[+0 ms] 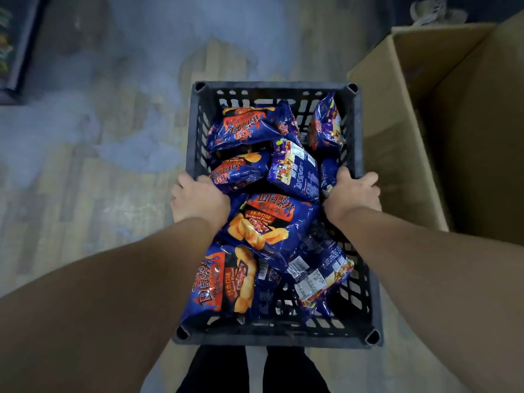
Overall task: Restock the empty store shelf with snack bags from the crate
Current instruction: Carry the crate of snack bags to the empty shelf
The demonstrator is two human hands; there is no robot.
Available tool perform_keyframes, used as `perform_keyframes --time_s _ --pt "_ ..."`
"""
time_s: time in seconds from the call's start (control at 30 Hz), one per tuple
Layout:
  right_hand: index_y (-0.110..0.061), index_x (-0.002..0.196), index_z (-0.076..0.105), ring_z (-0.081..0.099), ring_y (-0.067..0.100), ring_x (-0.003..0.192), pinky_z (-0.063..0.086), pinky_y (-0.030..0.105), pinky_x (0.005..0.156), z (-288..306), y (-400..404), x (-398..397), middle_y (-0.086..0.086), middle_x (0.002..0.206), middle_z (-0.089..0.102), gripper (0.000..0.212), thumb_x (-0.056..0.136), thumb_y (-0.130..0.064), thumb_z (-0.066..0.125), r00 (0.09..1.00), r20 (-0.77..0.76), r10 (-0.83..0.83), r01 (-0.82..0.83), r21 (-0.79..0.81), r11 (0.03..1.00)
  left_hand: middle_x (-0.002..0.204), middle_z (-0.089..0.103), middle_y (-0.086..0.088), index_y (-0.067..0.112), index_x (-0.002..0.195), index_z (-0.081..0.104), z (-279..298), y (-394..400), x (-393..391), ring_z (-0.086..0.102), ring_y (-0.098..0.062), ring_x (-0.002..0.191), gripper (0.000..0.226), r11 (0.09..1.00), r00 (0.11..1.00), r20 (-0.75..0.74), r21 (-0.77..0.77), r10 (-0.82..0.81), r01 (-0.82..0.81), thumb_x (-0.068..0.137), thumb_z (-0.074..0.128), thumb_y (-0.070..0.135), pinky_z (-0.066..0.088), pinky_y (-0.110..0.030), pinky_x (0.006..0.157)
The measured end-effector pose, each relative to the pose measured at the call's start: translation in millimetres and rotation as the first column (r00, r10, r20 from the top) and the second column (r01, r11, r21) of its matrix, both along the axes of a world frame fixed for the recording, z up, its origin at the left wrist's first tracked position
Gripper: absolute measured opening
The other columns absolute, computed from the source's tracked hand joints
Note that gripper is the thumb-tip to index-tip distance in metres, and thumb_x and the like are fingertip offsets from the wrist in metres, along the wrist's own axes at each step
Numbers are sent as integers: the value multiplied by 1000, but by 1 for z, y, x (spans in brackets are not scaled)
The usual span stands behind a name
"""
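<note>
A black slatted plastic crate (272,88) is in the middle of the view, above the floor. Several blue barbecue-flavour snack bags (269,222) lie jumbled inside it, some face up, some showing their backs. My left hand (198,198) grips the crate's left rim, fingers curled over the outside. My right hand (353,191) grips the right rim the same way. Both forearms reach down from the lower corners. No store shelf stands out clearly here.
A large open cardboard box (442,131) stands right beside the crate on the right. The floor (99,137) is worn wood with grey patches. A dark shelf edge (19,46) shows at the far top left. My dark trouser legs (249,370) are below the crate.
</note>
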State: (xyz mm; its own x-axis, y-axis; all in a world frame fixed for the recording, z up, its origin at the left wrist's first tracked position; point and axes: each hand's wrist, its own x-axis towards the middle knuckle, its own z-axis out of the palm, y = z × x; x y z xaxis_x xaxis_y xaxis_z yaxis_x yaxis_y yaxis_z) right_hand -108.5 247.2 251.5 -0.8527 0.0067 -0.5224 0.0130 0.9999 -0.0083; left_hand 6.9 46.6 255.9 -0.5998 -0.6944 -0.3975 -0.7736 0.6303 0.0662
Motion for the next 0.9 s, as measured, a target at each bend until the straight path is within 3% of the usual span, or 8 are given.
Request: perform_keyframes --time_s 0.2,0.37,0.5,0.9 --pt "-27 138 29 39 35 113 47 48 90 36 -4 -14 16 126 27 55 89 -16 54 999 -1 -36 36 -29 999 123 36 -20 1 120 46 34 -1 -7 39 -40 116 49 1000 999 -36 12 26 -25 89 55 38 38 -45 96" --pt "-27 141 28 41 33 112 38 37 75 59 -20 -29 16 128 28 58 90 -14 51 999 -39 -7 5 -41 999 120 37 -20 2 120 44 54 -14 -16 41 -41 113 52 1000 998 -66 -28 5 -7 89 55 42 38 -44 94" --pt "-26 139 30 41 32 111 37 37 75 71 -42 -51 16 126 29 54 90 -14 51 999 -52 5 -7 -43 999 119 38 -20 3 119 44 62 -37 -36 42 -40 113 50 1000 997 -73 -23 5 -7 90 53 43 38 -43 93" --pt "-21 130 37 44 33 107 39 38 74 89 -170 -178 16 121 32 42 91 -17 51 999 -38 -37 38 22 999 118 39 -18 5 117 46 71 -174 -176 43 -39 112 47 997 994 -110 67 -22 30 89 52 43 41 -43 89"
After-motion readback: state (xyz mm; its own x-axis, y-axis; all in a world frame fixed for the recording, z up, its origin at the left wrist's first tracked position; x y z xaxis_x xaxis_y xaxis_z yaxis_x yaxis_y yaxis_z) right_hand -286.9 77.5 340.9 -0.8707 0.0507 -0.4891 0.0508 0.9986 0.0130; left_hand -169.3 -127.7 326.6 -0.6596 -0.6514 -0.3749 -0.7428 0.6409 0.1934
